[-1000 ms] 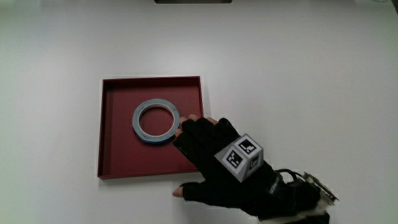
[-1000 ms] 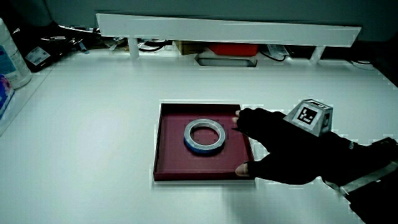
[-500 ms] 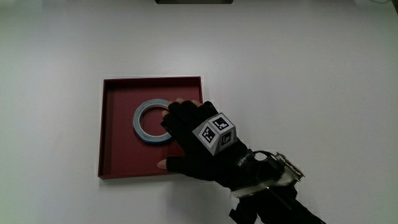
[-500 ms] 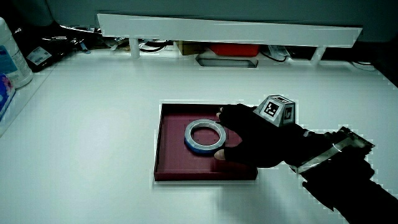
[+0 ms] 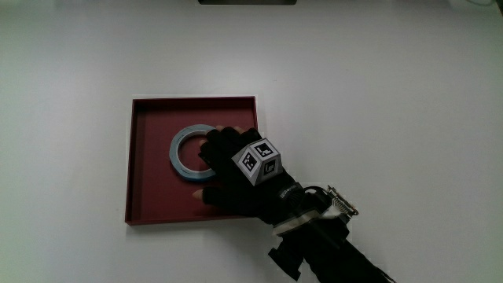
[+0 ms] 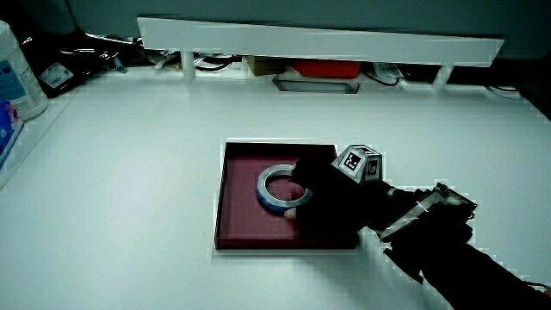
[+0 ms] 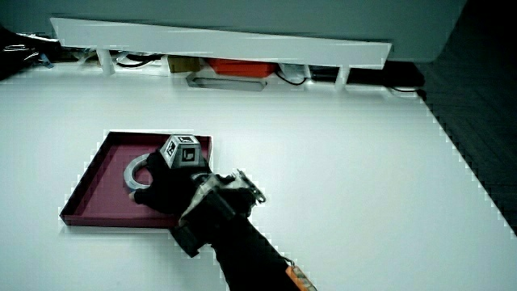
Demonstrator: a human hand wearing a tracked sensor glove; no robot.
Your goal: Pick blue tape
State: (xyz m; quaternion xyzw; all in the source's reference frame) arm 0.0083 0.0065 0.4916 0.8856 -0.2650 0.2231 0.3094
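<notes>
Low tray (image 5: 137, 157) walls around blue tape (image 5: 182, 151)

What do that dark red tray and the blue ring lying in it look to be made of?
The tray looks like matte card or plastic: flat dark red with no glare and thin straight walls. The blue tape seems a wound plastic film roll, with a smooth pale-blue band that catches a slight sheen. Neither material is certain.

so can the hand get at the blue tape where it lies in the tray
Probably yes. The hand is already over the blue tape, covering part of the ring, and nothing else lies in the red tray to block it.
</notes>
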